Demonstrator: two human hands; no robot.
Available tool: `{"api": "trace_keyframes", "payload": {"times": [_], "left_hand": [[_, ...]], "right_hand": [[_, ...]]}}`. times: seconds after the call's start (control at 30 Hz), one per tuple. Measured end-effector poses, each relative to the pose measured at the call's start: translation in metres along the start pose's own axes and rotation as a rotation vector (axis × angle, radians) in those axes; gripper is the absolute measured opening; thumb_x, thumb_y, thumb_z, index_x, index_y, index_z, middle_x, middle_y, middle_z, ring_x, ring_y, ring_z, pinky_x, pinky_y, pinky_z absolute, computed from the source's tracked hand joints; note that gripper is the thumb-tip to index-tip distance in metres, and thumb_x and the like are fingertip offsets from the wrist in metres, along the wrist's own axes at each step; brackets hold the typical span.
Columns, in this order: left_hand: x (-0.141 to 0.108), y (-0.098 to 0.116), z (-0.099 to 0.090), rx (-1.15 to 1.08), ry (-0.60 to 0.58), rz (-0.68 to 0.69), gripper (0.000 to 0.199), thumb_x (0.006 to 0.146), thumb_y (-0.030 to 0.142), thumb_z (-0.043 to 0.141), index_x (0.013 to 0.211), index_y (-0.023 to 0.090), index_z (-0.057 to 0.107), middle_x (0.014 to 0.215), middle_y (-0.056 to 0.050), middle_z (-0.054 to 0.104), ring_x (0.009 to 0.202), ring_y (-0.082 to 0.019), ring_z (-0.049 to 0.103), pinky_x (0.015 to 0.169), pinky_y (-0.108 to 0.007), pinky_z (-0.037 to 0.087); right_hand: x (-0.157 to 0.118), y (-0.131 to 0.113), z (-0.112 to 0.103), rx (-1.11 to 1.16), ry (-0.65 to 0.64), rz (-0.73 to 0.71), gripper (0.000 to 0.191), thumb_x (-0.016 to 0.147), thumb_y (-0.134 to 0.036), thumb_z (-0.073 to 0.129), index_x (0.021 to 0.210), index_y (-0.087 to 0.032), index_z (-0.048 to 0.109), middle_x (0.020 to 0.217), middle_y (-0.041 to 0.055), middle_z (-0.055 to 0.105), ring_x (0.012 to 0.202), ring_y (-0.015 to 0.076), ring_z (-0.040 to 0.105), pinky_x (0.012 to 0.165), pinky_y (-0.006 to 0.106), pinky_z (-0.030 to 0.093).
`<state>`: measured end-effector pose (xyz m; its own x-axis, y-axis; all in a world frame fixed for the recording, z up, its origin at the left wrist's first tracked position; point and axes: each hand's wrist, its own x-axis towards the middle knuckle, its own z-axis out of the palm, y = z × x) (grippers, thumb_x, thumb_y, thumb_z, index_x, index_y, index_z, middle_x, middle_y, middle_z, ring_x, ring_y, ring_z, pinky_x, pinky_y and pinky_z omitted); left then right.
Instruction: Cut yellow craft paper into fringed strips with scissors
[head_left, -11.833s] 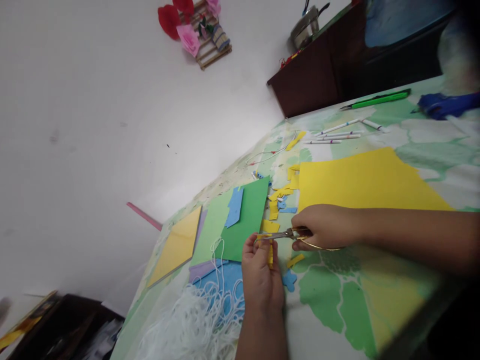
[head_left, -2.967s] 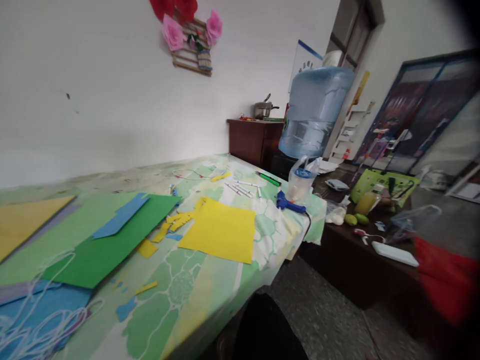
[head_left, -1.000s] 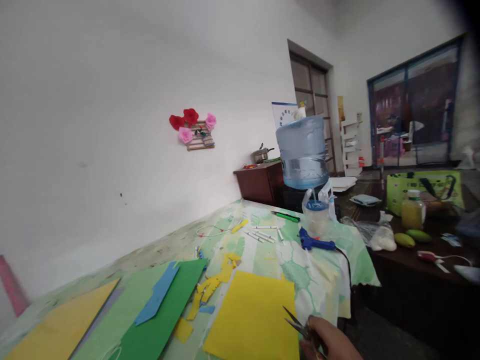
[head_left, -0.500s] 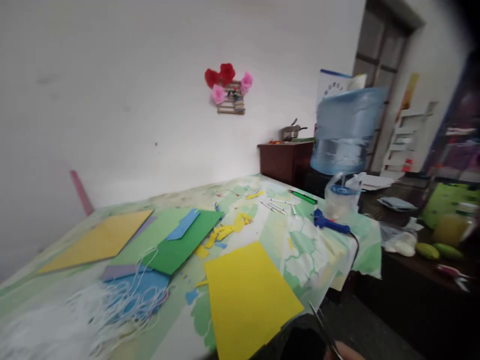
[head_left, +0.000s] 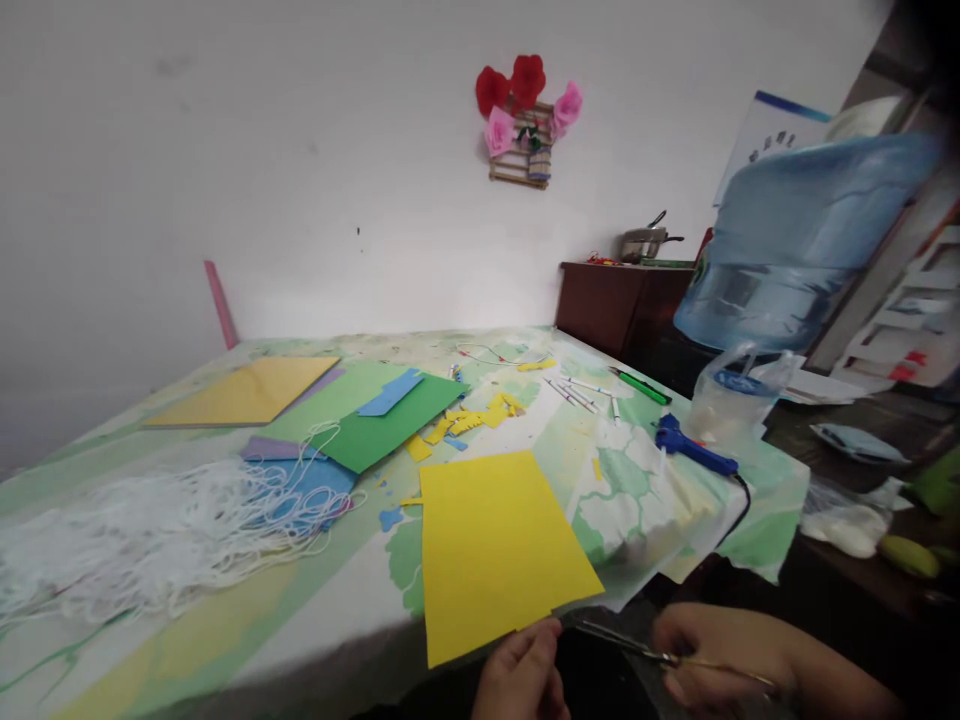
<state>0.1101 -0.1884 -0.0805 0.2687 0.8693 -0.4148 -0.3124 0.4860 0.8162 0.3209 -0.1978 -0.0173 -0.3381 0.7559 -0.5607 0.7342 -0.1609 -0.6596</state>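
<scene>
A large yellow sheet lies at the table's front edge, its lower edge sticking out past it. My left hand is closed at that lower edge, thumb and fingers pinching the paper. To its right, my right hand is wrapped round the handles of metal scissors. The blades point left toward the sheet's lower edge and my left fingertips. Whether they touch the paper I cannot tell.
White string is heaped at the left. Green card, yellow scraps and white sticks lie farther back. A blue glue gun and a plastic tub stand at the right.
The view has swung left and down. My left hand has come into view at the yellow sheet. My right hand and the scissors now show more fully, with the blades turned leftward.
</scene>
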Motion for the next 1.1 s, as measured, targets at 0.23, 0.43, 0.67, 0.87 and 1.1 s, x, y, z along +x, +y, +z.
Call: {"api": "trace_keyframes", "payload": {"times": [0.23,0.43,0.67,0.87,1.1], "left_hand": [[0.012,0.001,-0.001,-0.222,0.176,-0.022,0.043,0.037,0.049,0.068,0.051,0.016,0.044,0.034,0.007,0.037,0.032,-0.005,0.032,0.032,-0.018,0.022],[0.006,0.008,-0.007,-0.240,0.274,0.015,0.037,0.043,0.044,0.067,0.054,0.016,0.045,0.035,0.008,0.035,0.032,-0.004,0.031,0.033,-0.017,0.022],[-0.003,0.014,-0.022,-0.209,0.307,0.096,0.028,0.051,0.033,0.063,0.047,0.016,0.041,0.035,0.008,0.034,0.033,-0.005,0.031,0.036,-0.019,0.023],[-0.011,0.017,-0.036,-0.151,0.320,0.136,0.022,0.055,0.029,0.058,0.047,0.016,0.042,0.035,0.007,0.035,0.036,-0.005,0.031,0.039,-0.019,0.022],[-0.008,0.011,-0.049,-0.111,0.323,0.094,0.025,0.050,0.033,0.061,0.046,0.016,0.042,0.033,0.007,0.035,0.034,-0.005,0.030,0.039,-0.020,0.020]], "right_hand": [[0.025,-0.013,-0.018,-0.321,0.007,-0.158,0.034,0.065,-0.045,0.052,0.057,-0.013,0.057,0.045,-0.0040,0.043,0.041,0.0067,0.036,0.036,0.016,0.020],[0.039,-0.025,-0.013,-0.387,-0.039,-0.220,0.043,0.066,-0.053,0.047,0.054,-0.012,0.056,0.044,-0.0036,0.044,0.039,0.0062,0.036,0.036,0.017,0.018],[0.047,-0.044,-0.009,-0.357,-0.099,-0.212,0.044,0.066,-0.055,0.047,0.061,-0.012,0.057,0.050,-0.0015,0.051,0.042,0.0076,0.042,0.035,0.016,0.022],[0.051,-0.056,0.001,-0.249,-0.240,-0.220,0.043,0.069,-0.053,0.046,0.064,-0.012,0.056,0.053,-0.0008,0.049,0.045,0.0075,0.043,0.038,0.016,0.027],[0.058,-0.057,0.015,-0.181,-0.256,-0.230,0.042,0.068,-0.052,0.046,0.065,-0.012,0.057,0.054,-0.0010,0.048,0.045,0.0068,0.041,0.039,0.015,0.028]]}}
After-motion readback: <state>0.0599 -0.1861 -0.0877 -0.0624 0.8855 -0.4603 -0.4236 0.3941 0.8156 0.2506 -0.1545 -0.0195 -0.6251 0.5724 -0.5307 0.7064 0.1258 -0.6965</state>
